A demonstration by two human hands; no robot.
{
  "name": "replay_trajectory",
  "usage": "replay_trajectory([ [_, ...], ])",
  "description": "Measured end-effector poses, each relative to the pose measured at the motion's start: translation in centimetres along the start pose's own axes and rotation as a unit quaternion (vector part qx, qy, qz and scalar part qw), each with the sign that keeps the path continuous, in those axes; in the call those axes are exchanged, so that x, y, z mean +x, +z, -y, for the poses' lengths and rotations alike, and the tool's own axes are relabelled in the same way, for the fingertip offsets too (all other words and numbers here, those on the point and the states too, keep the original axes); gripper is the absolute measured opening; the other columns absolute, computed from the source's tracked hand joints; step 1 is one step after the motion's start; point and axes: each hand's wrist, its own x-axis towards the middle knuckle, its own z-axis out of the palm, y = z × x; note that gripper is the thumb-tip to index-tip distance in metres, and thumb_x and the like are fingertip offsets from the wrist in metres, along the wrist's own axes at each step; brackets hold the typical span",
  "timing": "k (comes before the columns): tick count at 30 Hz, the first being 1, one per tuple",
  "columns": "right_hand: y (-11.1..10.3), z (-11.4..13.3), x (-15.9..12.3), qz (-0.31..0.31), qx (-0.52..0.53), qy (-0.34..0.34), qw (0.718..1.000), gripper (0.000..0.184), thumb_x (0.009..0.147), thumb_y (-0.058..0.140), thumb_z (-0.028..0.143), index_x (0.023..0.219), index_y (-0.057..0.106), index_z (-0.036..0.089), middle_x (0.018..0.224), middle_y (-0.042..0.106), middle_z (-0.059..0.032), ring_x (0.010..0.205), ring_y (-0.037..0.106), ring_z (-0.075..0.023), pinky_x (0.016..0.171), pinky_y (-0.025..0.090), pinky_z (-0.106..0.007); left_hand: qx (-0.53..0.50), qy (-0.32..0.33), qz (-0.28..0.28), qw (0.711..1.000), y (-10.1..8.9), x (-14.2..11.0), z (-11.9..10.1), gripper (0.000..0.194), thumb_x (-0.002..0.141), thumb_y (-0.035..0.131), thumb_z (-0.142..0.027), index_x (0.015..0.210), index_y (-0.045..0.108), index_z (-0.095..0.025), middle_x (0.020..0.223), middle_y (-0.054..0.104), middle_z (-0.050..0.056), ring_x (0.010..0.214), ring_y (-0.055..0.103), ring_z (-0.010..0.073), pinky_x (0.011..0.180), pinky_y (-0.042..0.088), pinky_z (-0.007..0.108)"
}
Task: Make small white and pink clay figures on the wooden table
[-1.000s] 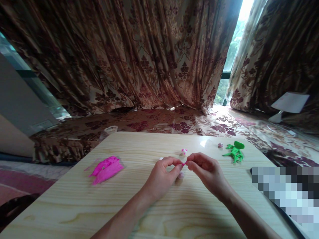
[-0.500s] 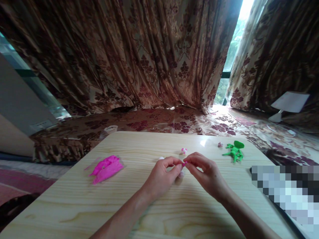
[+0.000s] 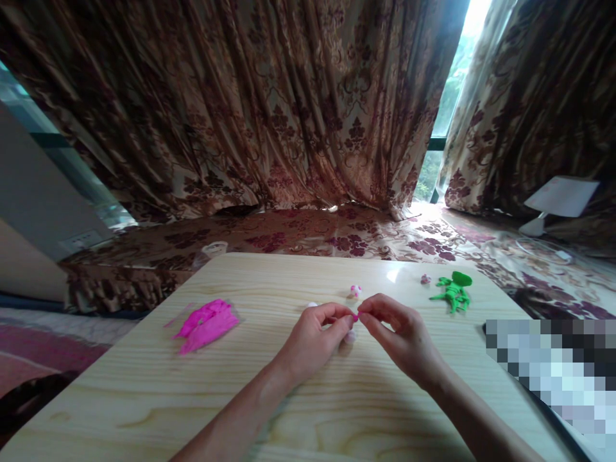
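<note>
Over the middle of the table, my left hand (image 3: 323,328) and my right hand (image 3: 402,333) meet fingertip to fingertip, both closed in a pinch. Between them is a tiny bit of pink modelling clay (image 3: 355,317), mostly covered by the fingers. A whitish ball (image 3: 350,336) lies just below the fingertips, partly hidden by my left hand. Behind that hand another white ball (image 3: 312,305) peeks out. Slightly beyond the fingertips sits a white ball with pink spots (image 3: 355,291).
A larger pink clay lump (image 3: 209,324), seemingly in clear wrapping, lies left on the wooden table (image 3: 158,385). At the far right are a green clay figure (image 3: 454,292) and a small pinkish piece (image 3: 425,279). A blurred-out dark-edged device (image 3: 553,372) occupies the right edge.
My right fingertips have shifted very slightly right, showing a little more of the pink clay. Everything else on the table stays in place.
</note>
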Motion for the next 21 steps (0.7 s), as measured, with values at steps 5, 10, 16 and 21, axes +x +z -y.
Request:
replay_trajectory([
  [5,0.11,-0.02,0.08,0.009,-0.031,-0.041,0.999,0.011,0.082,0.052,0.02,0.081,0.063,0.017,0.078,0.06,-0.0046,0.069,0.056,-0.0137,0.062,0.048,-0.025,-0.036,-0.008,0.013,0.999,0.04,-0.01,-0.01,0.022,0.081,0.05,-0.029,0.086,0.066,-0.015,0.072,0.063,0.005,0.067,0.055,0.0145,0.062,0.04,0.025],
  [10,0.15,0.25,0.05,0.028,-0.044,-0.062,0.997,0.013,0.083,0.051,0.02,0.083,0.064,0.018,0.08,0.059,-0.0052,0.07,0.056,-0.0135,0.063,0.048,-0.026,-0.058,-0.01,0.023,0.998,-0.04,0.0,-0.04,0.02,0.081,0.05,-0.028,0.082,0.065,-0.014,0.067,0.06,0.003,0.068,0.055,0.0151,0.063,0.04,0.024],
  [16,0.27,-0.35,0.06,0.021,-0.069,-0.073,0.995,0.012,0.083,0.053,0.019,0.082,0.065,0.019,0.079,0.058,-0.0038,0.07,0.056,-0.0134,0.062,0.047,-0.026,-0.053,-0.003,0.026,0.998,-0.16,-0.03,-0.32,0.027,0.084,0.046,-0.032,0.073,0.062,-0.014,0.071,0.061,0.004,0.069,0.053,0.0139,0.064,0.039,0.024],
  [21,0.37,-0.47,0.02,0.023,-0.084,-0.079,0.993,0.012,0.082,0.053,0.017,0.082,0.064,0.02,0.078,0.058,-0.0037,0.07,0.056,-0.0142,0.063,0.046,-0.026,-0.044,-0.028,0.016,0.999,-0.18,0.07,-0.03,0.025,0.081,0.051,-0.035,0.078,0.064,-0.013,0.067,0.059,0.003,0.06,0.049,0.011,0.056,0.037,0.022],
])
